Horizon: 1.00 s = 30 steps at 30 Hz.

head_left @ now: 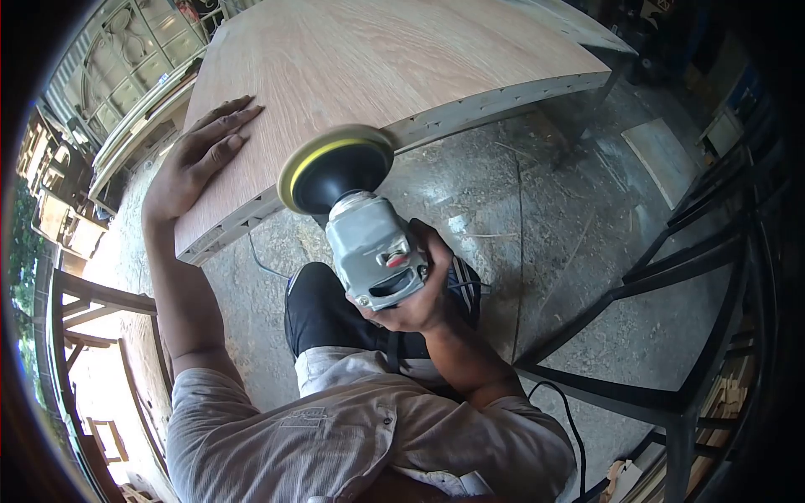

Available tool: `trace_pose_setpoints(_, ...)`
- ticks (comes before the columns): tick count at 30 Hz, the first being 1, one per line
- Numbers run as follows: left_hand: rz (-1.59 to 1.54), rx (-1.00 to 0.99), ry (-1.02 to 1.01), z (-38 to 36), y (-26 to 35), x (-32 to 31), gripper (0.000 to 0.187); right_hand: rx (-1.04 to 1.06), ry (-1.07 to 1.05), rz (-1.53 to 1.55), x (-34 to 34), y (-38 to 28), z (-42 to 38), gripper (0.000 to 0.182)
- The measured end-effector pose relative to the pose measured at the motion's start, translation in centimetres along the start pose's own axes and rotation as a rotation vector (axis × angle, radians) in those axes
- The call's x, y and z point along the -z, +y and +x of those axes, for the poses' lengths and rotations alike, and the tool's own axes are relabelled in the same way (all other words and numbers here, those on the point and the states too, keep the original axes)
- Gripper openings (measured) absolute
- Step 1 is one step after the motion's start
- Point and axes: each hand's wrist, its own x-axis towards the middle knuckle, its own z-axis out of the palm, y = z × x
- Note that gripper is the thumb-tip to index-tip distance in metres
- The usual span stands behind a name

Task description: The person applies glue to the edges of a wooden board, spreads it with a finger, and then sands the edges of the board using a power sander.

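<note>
My right hand (pixel 429 289) is wrapped round the grey body of a disc sander (pixel 369 239). The sander's round black pad (pixel 340 172), with a yellow ring at its rim, tilts up toward the wood-grain panel (pixel 335 59) and overlaps the panel's near edge in this view. My left hand (pixel 201 151) lies on the panel's left side with its fingers stretched out over the top surface. Along the panel's pale edge show small dark marks or holes. My right fingertips are partly hidden behind the sander.
A dark metal frame (pixel 671 402) stands close on my right. On the left is a wooden frame (pixel 109 298), with stacked timber (pixel 54 193) beyond it. A loose board (pixel 662 159) lies on the dusty concrete floor (pixel 570 251). A black cord (pixel 570 411) hangs by my right elbow.
</note>
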Motion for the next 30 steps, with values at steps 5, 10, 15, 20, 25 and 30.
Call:
trace_pose_setpoints(5, 0.043, -0.002, 0.004, -0.1, 0.1, 0.0, 0.044, -0.191, 0.157, 0.231, 0.4, 0.8, -0.4, 0.105)
trace_pose_setpoints(10, 0.049, -0.026, -0.002, 0.0, -0.2, 0.1, 0.043, -0.181, 0.359, 0.229, 3.7, 1.7, 1.7, 0.098)
trace_pose_setpoints(15, 0.029, -0.048, 0.001, 0.0, -0.4, 0.1, 0.042, -0.314, 0.479, 0.463, 4.3, 1.9, 2.1, 0.095)
trace_pose_setpoints(20, 0.068, -0.093, 0.019, 0.0, -1.0, -0.1, 0.042, -0.299, 0.518, 0.421, 3.4, 1.7, 1.7, 0.097)
trace_pose_setpoints(25, 0.080, -0.090, 0.032, 0.0, -1.5, -0.2, 0.040, -0.182, 0.212, 0.205, 0.0, -0.1, 0.4, 0.099)
trace_pose_setpoints(30, 0.038, -0.110, 0.040, -0.2, -1.6, -0.3, 0.040, -0.017, 0.035, 0.088, -3.4, -1.5, -0.6, 0.103)
